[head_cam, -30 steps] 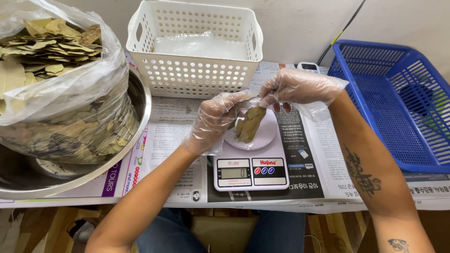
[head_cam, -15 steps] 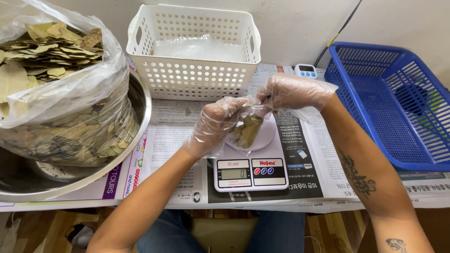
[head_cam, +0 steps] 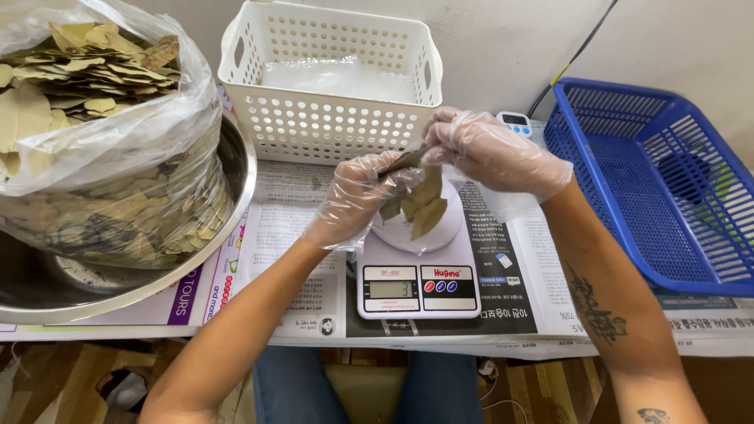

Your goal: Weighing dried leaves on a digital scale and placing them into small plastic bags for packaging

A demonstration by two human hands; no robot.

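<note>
Both gloved hands pinch a small clear bag of dried leaves (head_cam: 416, 206): left hand (head_cam: 357, 200) and right hand (head_cam: 491, 149) closed on its mouth, bag hanging just below the grip over the scale (head_cam: 418, 271). Loose grip could spill leaves onto the table (head_cam: 306, 235), I reckon

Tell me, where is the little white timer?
In the head view, the timer sits at the back of the table, between the white basket and the blue basket, just behind the right hand.
</note>
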